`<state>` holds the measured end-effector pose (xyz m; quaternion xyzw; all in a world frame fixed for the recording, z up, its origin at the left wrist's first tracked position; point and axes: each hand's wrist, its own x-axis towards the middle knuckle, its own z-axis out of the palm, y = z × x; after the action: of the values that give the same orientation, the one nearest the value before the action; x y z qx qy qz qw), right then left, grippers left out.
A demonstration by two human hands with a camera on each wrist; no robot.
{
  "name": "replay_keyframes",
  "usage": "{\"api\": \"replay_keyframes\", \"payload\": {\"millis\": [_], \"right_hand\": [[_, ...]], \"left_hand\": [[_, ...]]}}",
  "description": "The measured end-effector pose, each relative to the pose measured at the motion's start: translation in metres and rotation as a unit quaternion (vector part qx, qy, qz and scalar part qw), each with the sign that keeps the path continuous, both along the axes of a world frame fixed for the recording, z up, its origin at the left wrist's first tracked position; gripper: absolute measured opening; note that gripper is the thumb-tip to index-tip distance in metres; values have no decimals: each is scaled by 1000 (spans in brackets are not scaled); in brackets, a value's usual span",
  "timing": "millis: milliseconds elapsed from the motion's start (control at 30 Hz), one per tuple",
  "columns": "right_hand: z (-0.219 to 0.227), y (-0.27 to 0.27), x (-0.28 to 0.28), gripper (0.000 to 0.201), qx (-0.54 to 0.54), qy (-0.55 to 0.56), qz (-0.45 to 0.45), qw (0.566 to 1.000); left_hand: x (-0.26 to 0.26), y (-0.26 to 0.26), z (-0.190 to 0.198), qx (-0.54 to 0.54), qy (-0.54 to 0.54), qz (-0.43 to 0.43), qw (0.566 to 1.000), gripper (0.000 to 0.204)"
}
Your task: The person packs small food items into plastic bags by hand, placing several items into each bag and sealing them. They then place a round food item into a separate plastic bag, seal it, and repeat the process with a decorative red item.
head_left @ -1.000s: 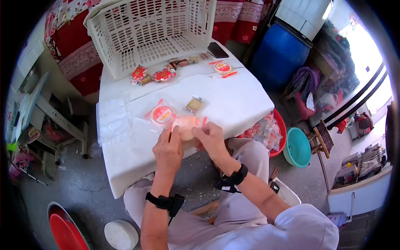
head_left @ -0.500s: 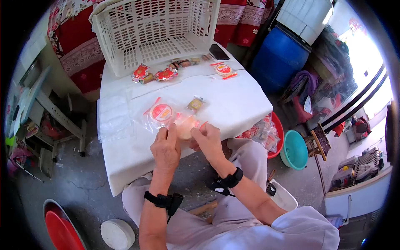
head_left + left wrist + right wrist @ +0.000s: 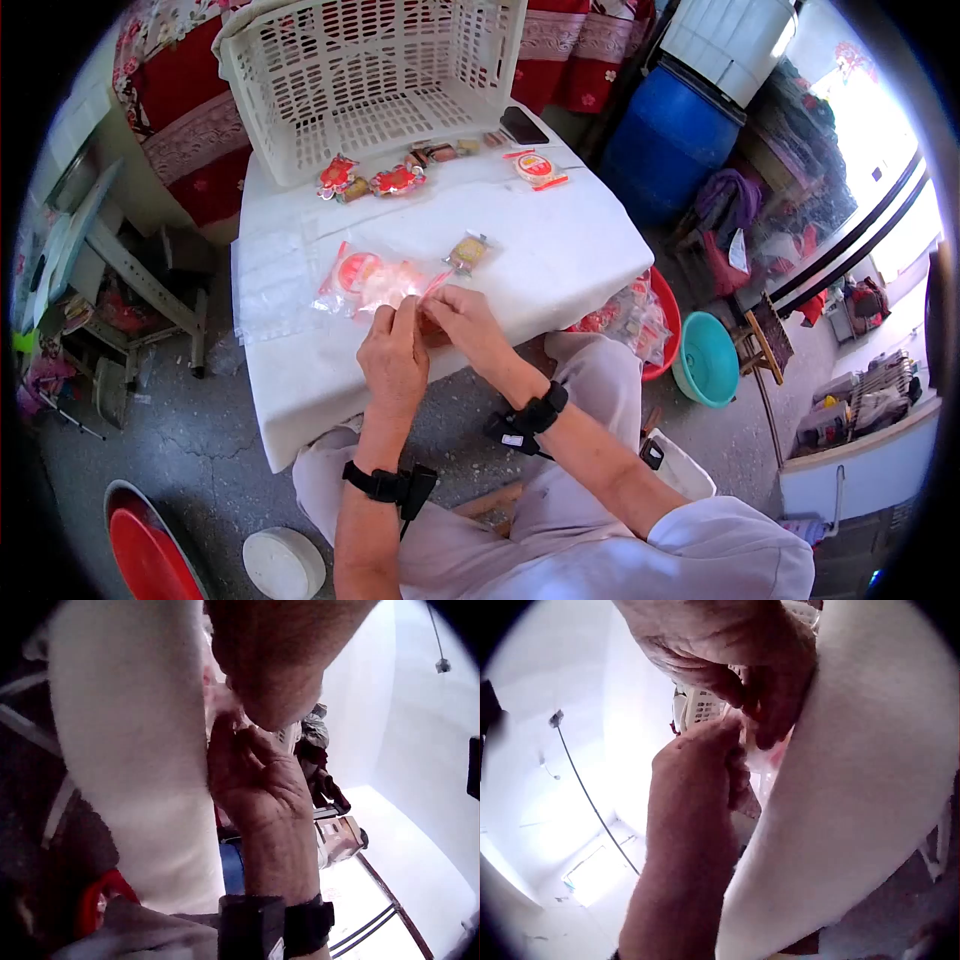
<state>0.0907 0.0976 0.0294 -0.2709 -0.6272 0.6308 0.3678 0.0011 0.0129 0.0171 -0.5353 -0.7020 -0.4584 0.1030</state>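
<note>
A clear plastic bag (image 3: pixel 328 300) lies near the table's front edge, with a round red-and-white wrapped cake (image 3: pixel 358 271) in it. A second, paler wrapped cake (image 3: pixel 392 284) sits beside the first, just ahead of my fingers. My left hand (image 3: pixel 393 352) pinches the near edge of the bag between thumb and fingers. Close against it, my right hand (image 3: pixel 466 322) pinches the bag's right side, where a red strip shows. Both wrist views have the fingertips meeting over the crinkled plastic, partly hidden by the hands. A small yellow wrapped snack (image 3: pixel 466 252) lies just beyond the right hand.
Flat clear bags (image 3: pixel 272 285) lie at the table's left. Behind stand a white plastic crate (image 3: pixel 370 100), several small snacks (image 3: pixel 398 178), another round wrapped cake (image 3: pixel 536 168) and a phone (image 3: pixel 523 125). A red basin (image 3: pixel 662 330) with packets stands at right.
My right hand has moved left to meet the left hand. The paler cake has shifted forward and left, next to the red-and-white one, which has also slid left.
</note>
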Motion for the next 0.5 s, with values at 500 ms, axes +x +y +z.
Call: {"api": "replay_keyframes", "payload": {"millis": [500], "right_hand": [[12, 35, 16, 18, 313, -219, -168, 909]], "left_hand": [[3, -6, -5, -74, 38, -14, 996, 30]]}}
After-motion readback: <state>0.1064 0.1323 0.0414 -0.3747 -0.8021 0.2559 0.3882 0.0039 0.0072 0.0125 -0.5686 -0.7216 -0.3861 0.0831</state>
